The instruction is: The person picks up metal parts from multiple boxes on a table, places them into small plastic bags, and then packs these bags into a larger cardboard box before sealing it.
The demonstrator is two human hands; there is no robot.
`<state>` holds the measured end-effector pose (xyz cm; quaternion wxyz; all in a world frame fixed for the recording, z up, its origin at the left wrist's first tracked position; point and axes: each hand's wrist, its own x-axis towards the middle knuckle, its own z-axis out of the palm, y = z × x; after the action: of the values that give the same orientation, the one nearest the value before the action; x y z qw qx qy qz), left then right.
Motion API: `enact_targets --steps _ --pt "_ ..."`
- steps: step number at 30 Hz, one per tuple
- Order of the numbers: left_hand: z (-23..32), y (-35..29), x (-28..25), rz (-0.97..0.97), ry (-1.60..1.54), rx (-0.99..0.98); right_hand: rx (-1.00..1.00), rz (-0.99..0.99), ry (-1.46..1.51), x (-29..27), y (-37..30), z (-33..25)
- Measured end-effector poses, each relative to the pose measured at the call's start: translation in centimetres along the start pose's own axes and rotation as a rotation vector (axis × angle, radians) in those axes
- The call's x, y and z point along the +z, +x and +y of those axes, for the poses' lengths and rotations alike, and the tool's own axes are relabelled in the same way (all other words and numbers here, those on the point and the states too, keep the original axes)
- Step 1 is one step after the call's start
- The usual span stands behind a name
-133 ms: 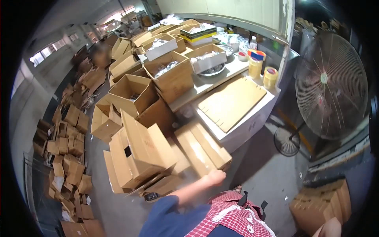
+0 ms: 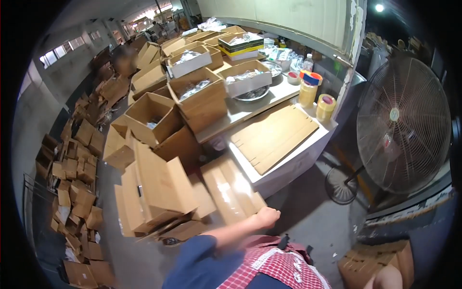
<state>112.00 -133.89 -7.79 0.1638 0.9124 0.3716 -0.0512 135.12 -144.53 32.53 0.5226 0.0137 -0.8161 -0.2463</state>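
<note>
My left hand [image 2: 267,218] is closed in a fist by the near right corner of a taped cardboard box [image 2: 230,185]. What its fingers hold, if anything, is hidden. Whether the hand touches the box is unclear. Shiny clear tape runs along the top of this box, which sits low beside a white-sided table. At the lower right edge, part of my right hand or forearm [image 2: 388,278] shows in front of a bundle of brown cardboard [image 2: 378,260]; its fingers cannot be made out. Left of the taped box stands an open carton [image 2: 159,185] with raised flaps.
A flat cardboard sheet [image 2: 274,137] lies on the white table [image 2: 288,172], with tape rolls [image 2: 308,94] behind it. Open boxes [image 2: 204,106] with plastic-wrapped goods crowd the bench. A large standing fan [image 2: 403,125] is at the right. Scrap cartons [image 2: 79,168] pile up along the left.
The view has shifted slightly, so the table and boxes sit further left. My left hand has moved a little right relative to the taped box and stays closed.
</note>
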Motion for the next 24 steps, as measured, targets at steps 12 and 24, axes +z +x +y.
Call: enact_targets --steps 12,24 --pt "-0.3 18.6 -6.6 0.031 -0.058 -0.233 -0.070 0.206 0.307 -1.7 -13.0 23.1" --pt "-2.8 18.6 -10.8 0.064 -0.447 -0.843 -0.203 0.354 0.648 5.9 -16.0 37.4"
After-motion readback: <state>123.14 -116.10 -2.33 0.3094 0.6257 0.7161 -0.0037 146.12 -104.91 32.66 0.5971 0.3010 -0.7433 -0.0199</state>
